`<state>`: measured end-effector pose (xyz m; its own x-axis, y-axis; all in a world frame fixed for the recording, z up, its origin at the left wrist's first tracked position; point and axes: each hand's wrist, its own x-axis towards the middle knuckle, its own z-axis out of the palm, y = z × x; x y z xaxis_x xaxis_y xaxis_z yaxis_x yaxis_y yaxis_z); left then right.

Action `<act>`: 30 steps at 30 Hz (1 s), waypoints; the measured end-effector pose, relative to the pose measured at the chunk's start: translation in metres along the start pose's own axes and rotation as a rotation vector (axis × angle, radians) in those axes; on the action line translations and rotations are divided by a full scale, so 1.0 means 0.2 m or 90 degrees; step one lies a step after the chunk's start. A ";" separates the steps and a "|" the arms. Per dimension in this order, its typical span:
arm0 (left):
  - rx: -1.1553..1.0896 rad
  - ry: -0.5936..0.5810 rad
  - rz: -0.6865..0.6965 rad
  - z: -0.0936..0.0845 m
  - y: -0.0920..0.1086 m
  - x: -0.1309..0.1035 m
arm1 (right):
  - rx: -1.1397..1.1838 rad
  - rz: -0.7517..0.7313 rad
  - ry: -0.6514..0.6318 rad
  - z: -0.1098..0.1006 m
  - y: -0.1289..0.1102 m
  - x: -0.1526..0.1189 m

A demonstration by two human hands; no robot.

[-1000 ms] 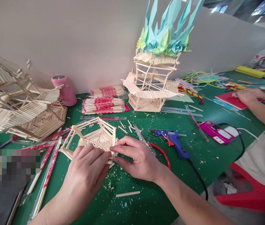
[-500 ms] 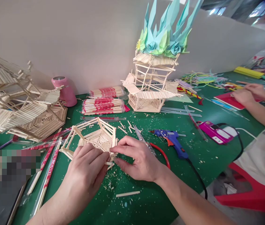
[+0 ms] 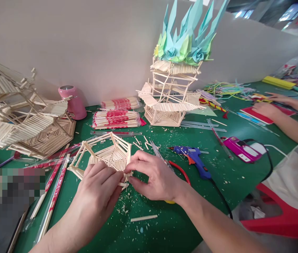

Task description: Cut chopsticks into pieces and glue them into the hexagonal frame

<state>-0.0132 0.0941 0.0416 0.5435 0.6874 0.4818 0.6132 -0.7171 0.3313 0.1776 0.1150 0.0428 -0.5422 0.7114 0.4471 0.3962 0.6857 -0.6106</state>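
Note:
A small polygonal frame of wooden sticks (image 3: 109,153) sits on the green table, its floor filled with sticks in a web pattern. My left hand (image 3: 98,189) is closed over the frame's near edge, its fingertips on a stick there. At the near right corner, the thumb and index finger of my right hand (image 3: 151,174) pinch the frame; the exact contact is partly hidden. A loose cut stick (image 3: 144,218) lies in front of my hands. Red-handled pliers or cutters (image 3: 179,170) lie partly under my right hand, and a blue glue gun (image 3: 191,154) rests to its right.
Bundles of wrapped chopsticks (image 3: 117,118) lie behind the frame. A stick tower topped with folded paper (image 3: 171,91) stands at the back, another stick structure (image 3: 38,126) at left beside a pink container (image 3: 72,102). At right, a co-worker's hands (image 3: 266,110) rest over a red sheet.
My hands stay at the same corner of the frame, with my right hand shifted slightly. A bit of yellow now shows beneath my right wrist. The co-worker's hands have moved slightly left and apart.

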 end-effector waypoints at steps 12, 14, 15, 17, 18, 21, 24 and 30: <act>-0.004 0.003 0.004 0.00 0.01 0.00 | 0.001 -0.012 -0.013 0.00 0.00 0.01; 0.004 0.004 0.001 0.00 0.01 -0.01 | 0.006 -0.012 -0.011 0.00 0.00 0.01; 0.005 0.000 -0.002 0.00 0.01 -0.01 | 0.008 -0.012 -0.008 0.00 0.01 0.00; 0.004 -0.007 -0.008 0.00 0.00 -0.01 | 0.010 -0.016 -0.004 0.00 0.01 0.00; 0.002 -0.007 -0.011 0.00 0.00 -0.01 | 0.012 -0.018 -0.001 0.00 0.02 -0.01; 0.004 -0.001 -0.013 -0.01 0.01 -0.01 | 0.021 -0.015 0.001 0.00 0.04 -0.01; 0.019 -0.003 -0.006 -0.01 0.01 -0.01 | 0.042 0.005 -0.011 -0.01 0.05 -0.02; 0.047 -0.025 0.005 -0.01 0.01 0.01 | 0.067 0.039 -0.009 -0.01 0.04 -0.02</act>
<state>-0.0130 0.0934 0.0449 0.5692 0.6872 0.4513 0.6490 -0.7126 0.2666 0.1842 0.1185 0.0365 -0.5294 0.7491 0.3982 0.3493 0.6203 -0.7023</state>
